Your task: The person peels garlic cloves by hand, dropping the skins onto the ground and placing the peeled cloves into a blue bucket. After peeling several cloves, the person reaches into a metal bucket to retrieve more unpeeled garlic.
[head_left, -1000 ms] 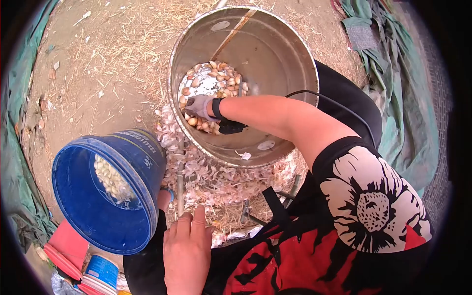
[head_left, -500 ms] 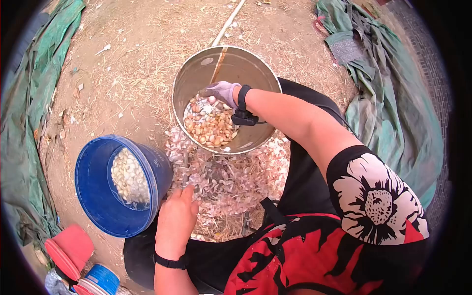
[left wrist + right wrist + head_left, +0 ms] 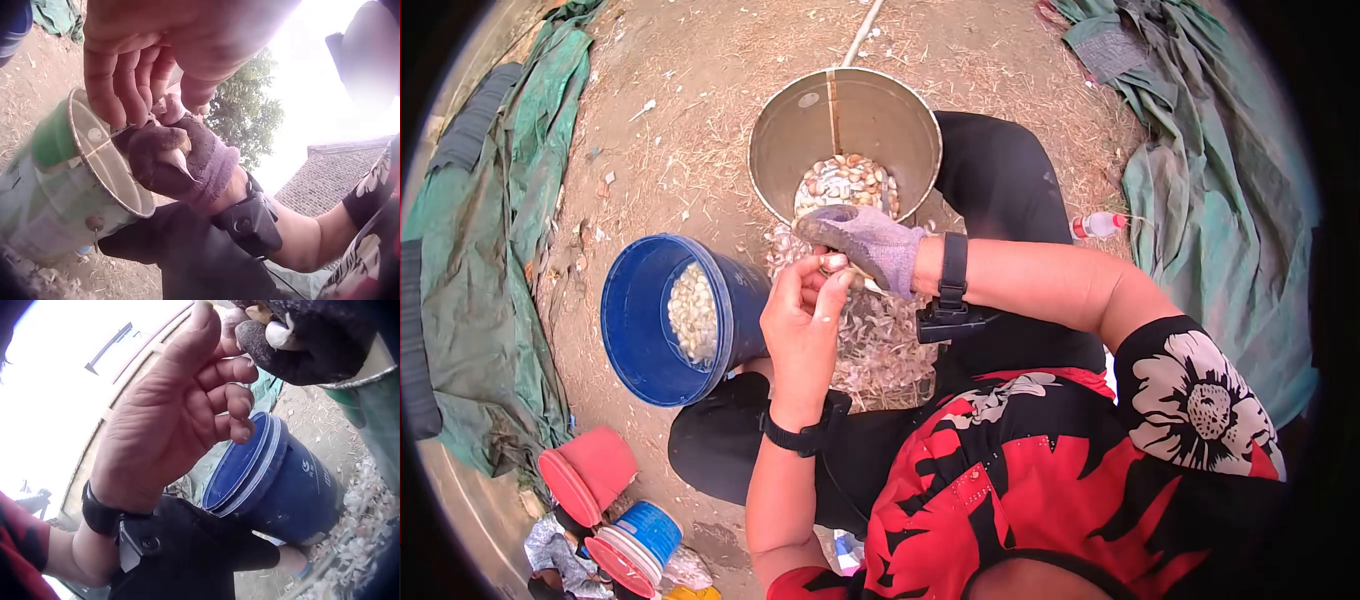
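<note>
In the head view my right hand [image 3: 865, 240], in a lilac glove with dark palm and fingers, meets my bare left hand [image 3: 798, 325] in front of my lap. The glove's fingers curl round garlic cloves; a pale clove [image 3: 282, 336] pokes out from them in the right wrist view. A pinkish garlic clove [image 3: 170, 109] sits between my left thumb and fingertips, right at the glove. Beyond the hands stands a tall metal bucket [image 3: 785, 130] with unpeeled cloves [image 3: 865, 180] at its bottom.
A blue bucket [image 3: 640, 345] leans at the left with white peeled cloves [image 3: 692, 312] inside. Papery garlic skins [image 3: 885, 350] cover the ground between the legs. Red pails [image 3: 605, 465] lie lower left, a plastic bottle [image 3: 1100, 224] at the right; green tarps [image 3: 505, 300] edge both sides.
My gloved right hand has come out of the metal bucket toward me, bringing cloves. My left hand has risen from near the blue bucket to meet it. The head view has shifted too.
</note>
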`<act>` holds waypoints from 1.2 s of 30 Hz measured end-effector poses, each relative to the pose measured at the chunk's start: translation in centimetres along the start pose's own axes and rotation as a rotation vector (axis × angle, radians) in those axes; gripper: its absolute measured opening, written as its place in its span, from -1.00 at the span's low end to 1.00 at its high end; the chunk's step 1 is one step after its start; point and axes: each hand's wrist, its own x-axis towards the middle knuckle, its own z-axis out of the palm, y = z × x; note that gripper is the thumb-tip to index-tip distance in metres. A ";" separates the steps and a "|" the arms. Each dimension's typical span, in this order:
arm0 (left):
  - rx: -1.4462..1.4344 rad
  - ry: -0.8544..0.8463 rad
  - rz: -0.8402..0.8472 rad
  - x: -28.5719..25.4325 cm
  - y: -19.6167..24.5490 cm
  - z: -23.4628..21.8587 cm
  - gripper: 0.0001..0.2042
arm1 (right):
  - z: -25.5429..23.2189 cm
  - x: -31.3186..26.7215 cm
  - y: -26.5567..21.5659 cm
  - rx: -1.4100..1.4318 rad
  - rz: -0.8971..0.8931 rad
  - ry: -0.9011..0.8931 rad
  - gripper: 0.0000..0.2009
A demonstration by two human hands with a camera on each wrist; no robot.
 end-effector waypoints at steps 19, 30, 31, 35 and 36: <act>-0.098 0.163 -0.042 -10.5 -1.6 -0.5 -0.70 | -0.9 -8.1 5.1 0.203 0.316 -0.330 -0.72; 0.506 0.142 0.159 -11.0 -0.8 -0.4 -0.73 | -0.8 -8.7 4.5 0.060 0.377 -0.463 -0.68; 0.530 0.130 0.172 -10.9 -0.7 -0.3 -0.73 | -0.8 -8.6 4.5 0.006 0.348 -0.472 -0.68; 0.699 0.077 0.253 -10.6 -1.1 -0.2 -0.74 | -0.9 -8.5 4.6 -0.076 0.258 -0.466 -0.70; 0.700 0.074 0.252 -10.5 -1.3 -0.1 -0.74 | -1.0 -8.3 5.0 -0.116 0.236 -0.460 -0.71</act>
